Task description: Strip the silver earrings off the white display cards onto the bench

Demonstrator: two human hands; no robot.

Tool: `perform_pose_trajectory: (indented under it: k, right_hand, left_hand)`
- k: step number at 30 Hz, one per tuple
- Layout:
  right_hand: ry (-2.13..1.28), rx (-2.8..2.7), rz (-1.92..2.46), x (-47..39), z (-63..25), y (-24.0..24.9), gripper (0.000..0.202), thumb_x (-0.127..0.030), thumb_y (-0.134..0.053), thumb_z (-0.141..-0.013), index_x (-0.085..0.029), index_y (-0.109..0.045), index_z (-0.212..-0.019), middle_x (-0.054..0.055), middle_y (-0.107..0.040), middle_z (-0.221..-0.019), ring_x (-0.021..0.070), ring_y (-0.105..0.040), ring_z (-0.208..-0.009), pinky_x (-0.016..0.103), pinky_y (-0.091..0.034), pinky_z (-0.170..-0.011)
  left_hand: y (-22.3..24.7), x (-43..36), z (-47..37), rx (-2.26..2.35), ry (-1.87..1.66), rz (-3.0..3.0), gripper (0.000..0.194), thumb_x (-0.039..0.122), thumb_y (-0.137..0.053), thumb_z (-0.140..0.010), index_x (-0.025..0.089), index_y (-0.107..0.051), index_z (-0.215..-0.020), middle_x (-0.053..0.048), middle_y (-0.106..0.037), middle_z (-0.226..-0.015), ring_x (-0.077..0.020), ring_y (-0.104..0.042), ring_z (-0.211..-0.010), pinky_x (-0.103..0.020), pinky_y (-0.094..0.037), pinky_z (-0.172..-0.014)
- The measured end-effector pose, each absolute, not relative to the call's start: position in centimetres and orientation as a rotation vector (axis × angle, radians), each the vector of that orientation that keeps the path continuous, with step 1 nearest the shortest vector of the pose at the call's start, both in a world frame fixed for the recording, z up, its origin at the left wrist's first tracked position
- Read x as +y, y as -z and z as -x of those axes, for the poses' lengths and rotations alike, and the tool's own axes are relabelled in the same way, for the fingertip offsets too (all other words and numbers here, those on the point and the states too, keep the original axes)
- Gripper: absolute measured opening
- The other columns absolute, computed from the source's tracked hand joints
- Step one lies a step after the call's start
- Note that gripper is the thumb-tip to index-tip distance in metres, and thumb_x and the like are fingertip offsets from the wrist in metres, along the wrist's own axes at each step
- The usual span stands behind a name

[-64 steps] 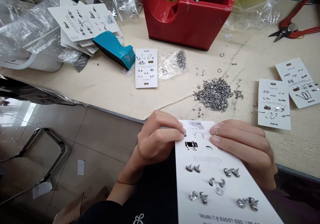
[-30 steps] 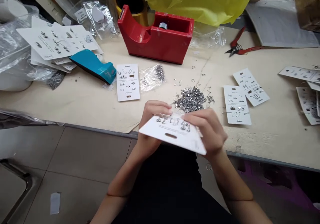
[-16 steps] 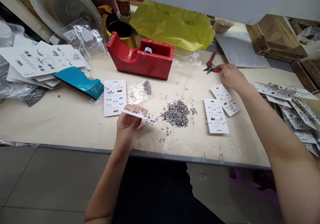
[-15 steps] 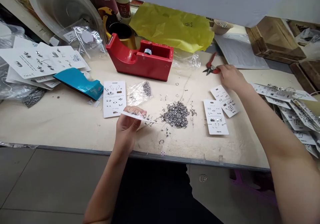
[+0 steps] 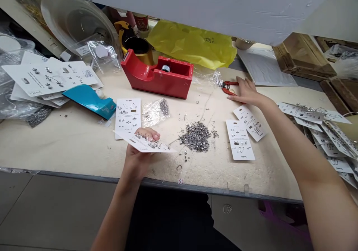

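My left hand (image 5: 138,157) grips a white earring card (image 5: 145,143), tilted nearly flat, with metal earrings and posts sticking up from it. Just right of that card lies a heap of tiny silver metal pieces (image 5: 195,137). My right hand (image 5: 246,92) is at the back right with its fingers around the spread handles of red-handled cutters (image 5: 231,88); their jaws point left. Below that hand two more earring cards (image 5: 240,141) lie overlapping. Behind my left hand another card (image 5: 128,115) lies beside a clear bag of small metal bits (image 5: 156,112).
A red tape dispenser (image 5: 159,75) stands at the back middle, with a yellow plastic sheet (image 5: 192,44) behind it. To the left are a teal dispenser (image 5: 88,100) and stacked cards (image 5: 41,77). Many carded earrings (image 5: 324,128) and wooden boxes (image 5: 304,59) occupy the right.
The cutters have turned, with their handles now spread toward my right hand, which has shifted left. My left hand has tilted its card so more of the front shows. The view has tipped slightly up.
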State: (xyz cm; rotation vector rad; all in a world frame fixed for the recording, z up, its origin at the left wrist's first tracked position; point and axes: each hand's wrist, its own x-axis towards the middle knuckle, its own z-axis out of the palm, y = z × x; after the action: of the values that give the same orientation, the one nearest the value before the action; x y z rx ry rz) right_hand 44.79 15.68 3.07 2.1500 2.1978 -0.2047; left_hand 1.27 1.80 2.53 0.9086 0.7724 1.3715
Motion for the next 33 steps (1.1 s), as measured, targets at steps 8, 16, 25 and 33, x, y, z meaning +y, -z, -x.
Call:
perform_pose_trajectory:
  k: [8,16,25,33]
  right_hand:
    - [-0.077,2.257,-2.184,14.6,-43.2,-2.1,0.077,-0.06,-0.032,-0.096,0.003,-0.047,-0.136,0.034,-0.049,-0.133,0.0469,-0.047,-0.122,0.058,-0.039,-0.101]
    - [-0.574,2.39,-2.038,12.7,-43.9,-5.4,0.08,-0.079,-0.045,-0.085,-0.006,-0.065,-0.111,0.028,-0.065,-0.107,0.0347,-0.062,-0.094,0.044,-0.045,-0.076]
    - [-0.707,2.812,-2.188,1.4,-37.6,-12.4,0.056,-0.058,-0.032,-0.099,-0.018,-0.064,-0.074,0.02,-0.068,-0.093,0.0309,-0.068,-0.098,0.044,-0.05,-0.07]
    - [0.466,3.383,-1.521,-2.6,-27.4,-10.0,0.059,-0.043,-0.06,-0.094,-0.014,-0.04,-0.141,0.019,-0.064,-0.12,0.03,-0.066,-0.109,0.045,-0.059,-0.088]
  left_hand:
    - [-3.0,1.8,-0.8,0.692,-1.362,-0.737,0.037,0.038,-0.087,-0.067,0.02,-0.055,-0.073,0.0,-0.051,-0.078,-0.0107,-0.056,-0.081,-0.019,-0.052,-0.075]
    - [-2.9,1.8,-0.6,0.612,-1.331,-0.719,0.042,0.039,-0.088,-0.066,0.02,-0.052,-0.075,0.001,-0.048,-0.08,-0.009,-0.056,-0.082,-0.016,-0.054,-0.079]
    - [-3.8,2.1,-1.6,0.486,-1.305,-0.7,0.043,0.04,-0.087,-0.066,0.022,-0.048,-0.073,0.0,-0.051,-0.088,-0.0107,-0.062,-0.098,-0.019,-0.056,-0.088]
    - [-5.4,3.1,-3.5,0.434,-1.298,-0.811,0.056,0.044,-0.084,-0.069,0.021,-0.032,-0.068,0.002,-0.039,-0.076,-0.0117,-0.053,-0.079,-0.025,-0.054,-0.079]
